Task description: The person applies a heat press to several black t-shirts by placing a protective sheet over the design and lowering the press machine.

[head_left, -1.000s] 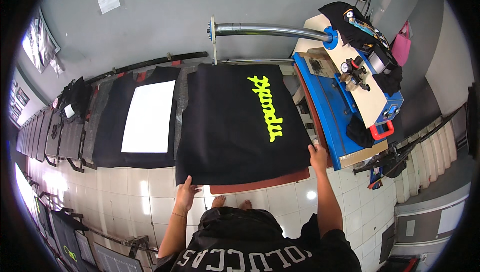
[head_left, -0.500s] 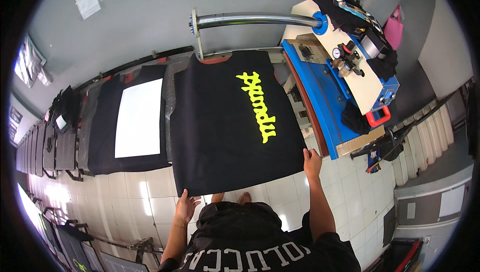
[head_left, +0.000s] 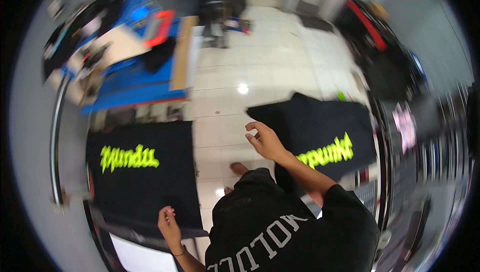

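Note:
A black T-shirt (head_left: 145, 192) with bright yellow-green lettering lies flat on a platen at the left. My left hand (head_left: 170, 226) is over its near edge, fingers loosely bent, nothing seen in them. My right hand (head_left: 267, 143) hangs in the air at centre right, thumb and fingers apart and holding nothing. Below and beyond it, a second black T-shirt (head_left: 325, 122) with similar yellow-green lettering (head_left: 327, 153) lies on the right side. My right forearm covers part of that lettering.
A blue heat press (head_left: 135, 84) with a red handle (head_left: 160, 28) stands at the far left. Beside it runs a metal bar (head_left: 56, 137). A white sheet (head_left: 142, 252) lies at the near left. Dark racks (head_left: 425, 157) line the right. White floor tiles (head_left: 225, 72) run between.
My view has swung to the right. Both hands have let go of the T-shirt's lower edge, and my right hand has moved toward the second shirt, which has come into view.

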Demonstrator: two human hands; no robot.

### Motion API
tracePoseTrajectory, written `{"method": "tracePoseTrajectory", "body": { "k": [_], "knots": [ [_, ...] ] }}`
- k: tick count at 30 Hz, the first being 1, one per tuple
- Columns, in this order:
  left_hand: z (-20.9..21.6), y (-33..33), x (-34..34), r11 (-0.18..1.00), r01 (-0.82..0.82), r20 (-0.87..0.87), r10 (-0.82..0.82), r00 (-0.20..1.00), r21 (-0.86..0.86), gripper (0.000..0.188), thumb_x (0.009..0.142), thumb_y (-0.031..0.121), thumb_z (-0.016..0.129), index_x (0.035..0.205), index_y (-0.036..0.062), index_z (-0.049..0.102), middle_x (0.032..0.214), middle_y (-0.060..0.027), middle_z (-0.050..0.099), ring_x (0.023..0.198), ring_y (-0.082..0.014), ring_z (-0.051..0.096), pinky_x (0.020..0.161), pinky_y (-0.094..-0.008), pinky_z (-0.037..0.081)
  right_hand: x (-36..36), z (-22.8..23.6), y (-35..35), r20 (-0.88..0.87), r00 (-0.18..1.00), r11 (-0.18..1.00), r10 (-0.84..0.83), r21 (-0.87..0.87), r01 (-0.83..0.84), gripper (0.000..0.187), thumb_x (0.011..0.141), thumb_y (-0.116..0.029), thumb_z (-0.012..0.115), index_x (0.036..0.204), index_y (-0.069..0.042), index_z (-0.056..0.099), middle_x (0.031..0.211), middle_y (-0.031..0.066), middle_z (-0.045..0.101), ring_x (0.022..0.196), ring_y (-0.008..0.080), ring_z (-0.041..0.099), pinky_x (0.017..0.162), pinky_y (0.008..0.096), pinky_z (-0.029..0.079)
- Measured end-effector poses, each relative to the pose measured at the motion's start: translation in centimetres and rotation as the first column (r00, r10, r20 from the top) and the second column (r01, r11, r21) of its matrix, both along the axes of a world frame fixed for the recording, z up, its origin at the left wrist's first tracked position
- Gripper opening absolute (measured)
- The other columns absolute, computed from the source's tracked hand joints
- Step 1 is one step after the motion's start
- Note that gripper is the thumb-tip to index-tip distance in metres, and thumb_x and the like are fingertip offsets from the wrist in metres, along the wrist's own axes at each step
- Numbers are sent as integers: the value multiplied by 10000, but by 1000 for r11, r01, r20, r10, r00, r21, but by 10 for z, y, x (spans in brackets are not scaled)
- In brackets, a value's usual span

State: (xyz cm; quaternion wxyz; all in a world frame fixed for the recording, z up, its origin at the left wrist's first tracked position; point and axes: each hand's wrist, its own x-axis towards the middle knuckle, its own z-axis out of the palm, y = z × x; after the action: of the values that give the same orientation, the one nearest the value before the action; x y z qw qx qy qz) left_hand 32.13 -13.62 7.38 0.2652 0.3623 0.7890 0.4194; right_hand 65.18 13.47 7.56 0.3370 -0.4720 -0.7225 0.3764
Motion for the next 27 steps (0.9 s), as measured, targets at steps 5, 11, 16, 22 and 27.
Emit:
{"method": "tracePoseTrajectory", "body": {
  "k": [5,11,16,22,27],
  "knots": [
    [7,89,19,903,431,29,-430,902,-5,235,1002,170,525,1064,-38,616,943,-85,646,865,-141,603,796,-272,482,186,8,-100,83,748,752,-659,45,658,168,908,-180,622,996,-47,671,873,134,698,750,270,675,696,350,517],
    [19,148,112,561,825,6,-827,562,-65,230,962,147,555,1088,-35,619,997,-129,669,899,-197,635,828,-317,492,315,-44,-277,667,344,428,-661,-41,903,331,869,-216,652,1149,-44,613,1175,187,643,1090,376,605,918,424,480],
    [12,153,173,231,973,27,-973,231,0,235,932,144,584,1091,-22,629,1036,-156,673,927,-253,654,828,-343,498,360,-120,-294,625,472,645,-622,68,761,337,859,-148,654,1168,-29,595,1148,172,655,1041,334,642,885,419,518],
    [14,138,195,137,990,110,-985,133,32,276,905,170,628,1119,-5,624,1046,-169,664,953,-285,649,858,-369,498,374,-66,-243,531,832,565,-162,-641,520,95,892,-68,584,951,-18,640,819,83,662,700,190,656,563,335,550],
    [16,105,248,422,875,334,-881,335,236,674,872,256,719,1394,-1,379,1252,-189,580,1190,-290,552,983,-409,464,200,128,-122,430,901,936,50,-334,108,48,914,-16,580,948,17,586,747,114,641,683,192,687,579,311,537]
  ]
}}
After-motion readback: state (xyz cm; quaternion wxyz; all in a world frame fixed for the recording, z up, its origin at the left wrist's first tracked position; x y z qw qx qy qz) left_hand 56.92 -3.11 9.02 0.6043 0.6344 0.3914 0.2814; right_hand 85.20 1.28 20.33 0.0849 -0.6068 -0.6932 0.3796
